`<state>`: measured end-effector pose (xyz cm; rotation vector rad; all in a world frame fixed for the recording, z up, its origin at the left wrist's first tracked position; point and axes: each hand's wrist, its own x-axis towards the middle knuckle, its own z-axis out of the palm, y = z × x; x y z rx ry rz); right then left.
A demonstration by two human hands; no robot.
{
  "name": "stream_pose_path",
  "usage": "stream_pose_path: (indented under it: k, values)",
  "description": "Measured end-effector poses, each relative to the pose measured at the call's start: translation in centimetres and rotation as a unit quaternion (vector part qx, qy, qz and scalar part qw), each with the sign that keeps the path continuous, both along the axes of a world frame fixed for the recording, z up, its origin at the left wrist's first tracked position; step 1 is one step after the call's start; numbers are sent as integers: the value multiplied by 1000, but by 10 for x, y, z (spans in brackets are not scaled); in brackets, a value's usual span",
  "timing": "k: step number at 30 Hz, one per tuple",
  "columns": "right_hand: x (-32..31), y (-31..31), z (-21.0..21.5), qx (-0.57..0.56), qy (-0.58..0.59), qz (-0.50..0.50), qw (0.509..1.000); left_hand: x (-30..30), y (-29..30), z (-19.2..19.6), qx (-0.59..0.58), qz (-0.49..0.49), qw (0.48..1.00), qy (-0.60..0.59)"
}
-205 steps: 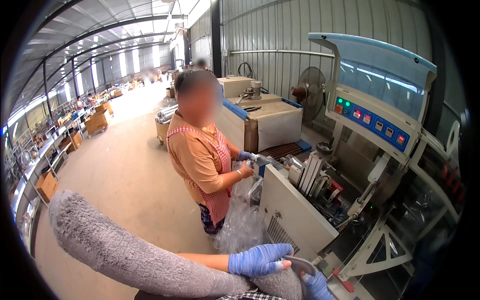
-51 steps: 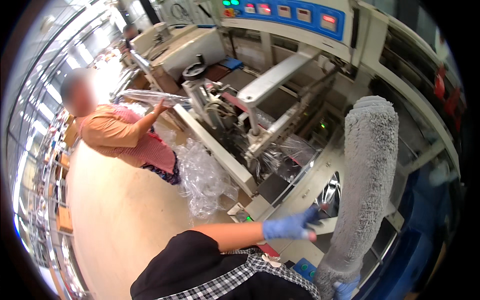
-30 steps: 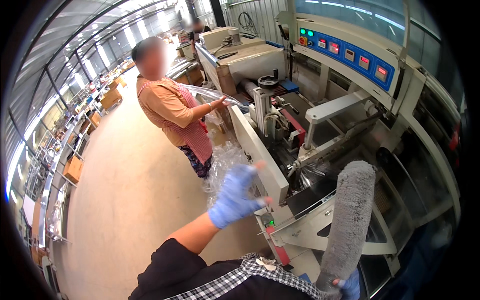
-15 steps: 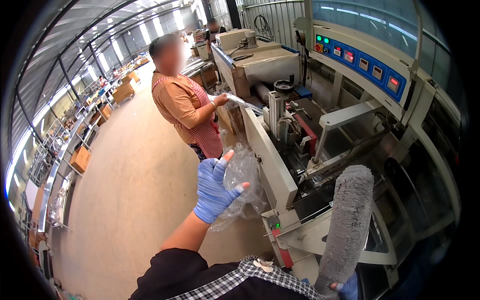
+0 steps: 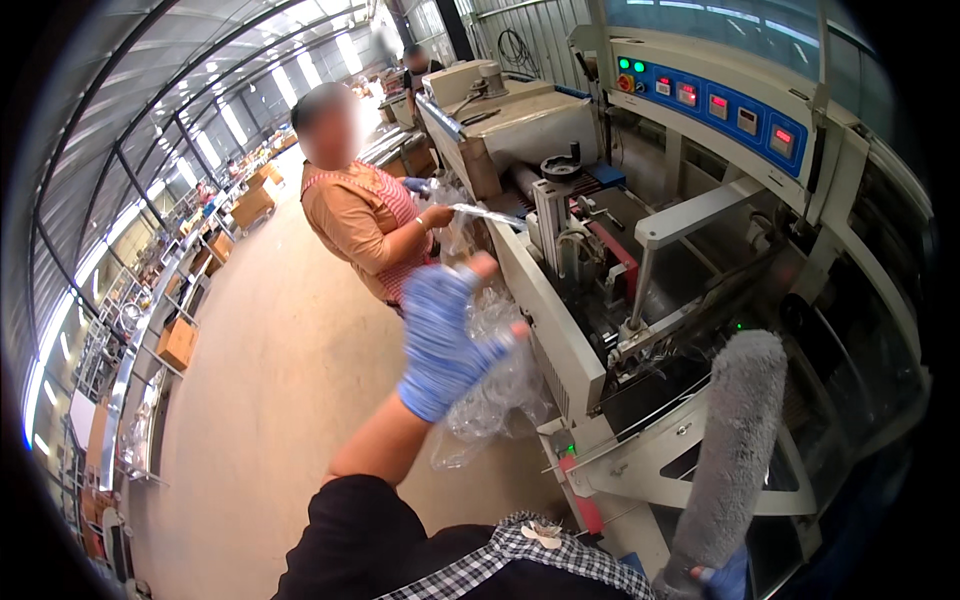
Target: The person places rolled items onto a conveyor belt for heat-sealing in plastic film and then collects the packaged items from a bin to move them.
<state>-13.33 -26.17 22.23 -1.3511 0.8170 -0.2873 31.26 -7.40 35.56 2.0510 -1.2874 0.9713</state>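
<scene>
My right hand [image 5: 728, 578], in a blue glove with bare fingertips, is at the lower right. It is closed around the lower end of a grey fluffy duster [image 5: 732, 450], a long plush cylinder standing tilted in front of the machine; most of this hand is hidden. My left hand [image 5: 440, 340], gloved the same way, is raised in mid-air with thumb and fingers apart and nothing in it. It is slightly blurred. Behind and below it hangs crumpled clear plastic film [image 5: 495, 395], beside the side panel of the packing machine [image 5: 550, 335].
The machine carries a blue control panel [image 5: 720, 110], a handwheel [image 5: 560, 168] and a grey bar [image 5: 700, 212]. Beyond my left hand a co-worker [image 5: 350, 220] in an apron holds a silvery strip [image 5: 490, 215] at the machine's edge. Long workbenches with cardboard boxes [image 5: 178, 343] line the left.
My left hand has moved up and to the right, toward the machine. The duster has shifted right with my right hand. The co-worker's near hand is a little lower.
</scene>
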Motion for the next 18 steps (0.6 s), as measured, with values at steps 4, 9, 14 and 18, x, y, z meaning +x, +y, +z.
stream_pose_path:
  k: [4,9,14,18]
  values:
    - [-67,-14,-34,-172,147,-98,969,-29,-27,-66,206,-120,958,157]
    - [-154,-17,-52,-367,294,-243,848,-56,-79,-140,335,-287,846,298]
    - [-216,11,-79,-355,447,-360,738,-71,-92,-216,363,-253,801,403]
    - [-298,28,-102,-404,566,-302,652,-75,-116,-281,376,-242,784,430]
